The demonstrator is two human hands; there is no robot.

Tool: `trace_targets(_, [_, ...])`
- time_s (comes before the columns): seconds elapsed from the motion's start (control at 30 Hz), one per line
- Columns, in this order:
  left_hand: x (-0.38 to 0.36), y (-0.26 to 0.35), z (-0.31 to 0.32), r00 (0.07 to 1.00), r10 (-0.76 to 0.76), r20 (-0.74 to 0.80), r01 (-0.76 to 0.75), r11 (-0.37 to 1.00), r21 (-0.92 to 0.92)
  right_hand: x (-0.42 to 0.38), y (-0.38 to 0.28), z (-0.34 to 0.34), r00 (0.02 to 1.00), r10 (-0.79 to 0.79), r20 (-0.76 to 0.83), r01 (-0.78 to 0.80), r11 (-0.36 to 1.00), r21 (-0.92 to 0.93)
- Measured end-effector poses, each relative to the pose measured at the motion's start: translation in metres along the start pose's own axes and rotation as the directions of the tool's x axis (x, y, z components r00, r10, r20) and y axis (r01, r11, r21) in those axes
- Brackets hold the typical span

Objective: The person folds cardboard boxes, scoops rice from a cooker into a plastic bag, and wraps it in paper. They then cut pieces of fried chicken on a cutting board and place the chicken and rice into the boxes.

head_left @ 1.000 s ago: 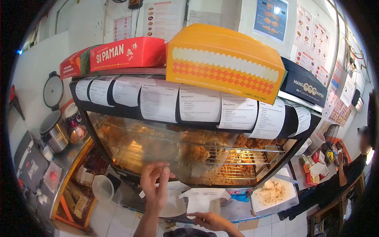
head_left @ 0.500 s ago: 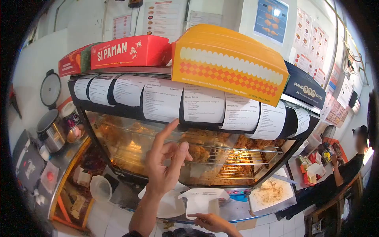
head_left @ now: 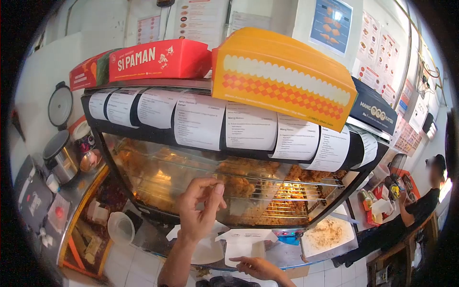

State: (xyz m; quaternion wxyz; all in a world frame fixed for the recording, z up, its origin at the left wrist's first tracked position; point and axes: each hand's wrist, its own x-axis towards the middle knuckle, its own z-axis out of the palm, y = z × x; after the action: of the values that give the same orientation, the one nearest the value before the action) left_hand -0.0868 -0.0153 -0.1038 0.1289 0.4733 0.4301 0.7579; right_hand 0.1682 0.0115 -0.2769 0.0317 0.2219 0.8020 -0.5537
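My left hand (head_left: 203,205) is raised in front of the glass food warmer (head_left: 215,167), its fingers curled in toward the thumb and nothing visible in them. Above it, paper order slips (head_left: 199,122) with printed text hang in a row along the warmer's dark top edge. Low in the view, my right hand (head_left: 258,268) has its index finger stretched out beside the near edge of an open white paper box (head_left: 244,246). A second white box (head_left: 208,251) stands to the left, partly behind my left forearm. Fried pieces (head_left: 236,184) lie on the wire racks inside the warmer.
On top of the warmer stand a red box (head_left: 158,60), a large yellow box (head_left: 287,76) and a dark box (head_left: 373,105). A white tray with crumbs (head_left: 330,234) is at the right. A co-worker in black (head_left: 420,210) stands farther right. A clear tub (head_left: 122,227) sits left.
My left hand has dropped away from the slips, and its raised index finger has curled in. My right index finger now extends beside the box's near edge. The view has shifted slightly.
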Motion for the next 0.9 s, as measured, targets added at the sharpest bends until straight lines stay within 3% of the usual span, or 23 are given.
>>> trace_targets(0.37, [0.026, 0.026, 0.005, 0.989, 0.106, 0.099, -0.116, 0.987, 0.109, 0.006, -0.003, 0.004, 1.000, -0.001, 0.018, 0.002, 0.999, -0.049])
trace_targets(0.53, [0.025, 0.023, 0.008, 0.992, 0.091, 0.090, -0.099, 0.991, 0.090, 0.004, -0.011, 0.000, 0.997, 0.052, 0.049, -0.051, 0.998, -0.034])
trace_targets(0.9, [0.025, 0.029, 0.016, 0.998, 0.059, 0.023, -0.060, 0.997, 0.048, 0.005, -0.009, 0.001, 1.000, 0.011, 0.023, -0.011, 1.000, -0.027])
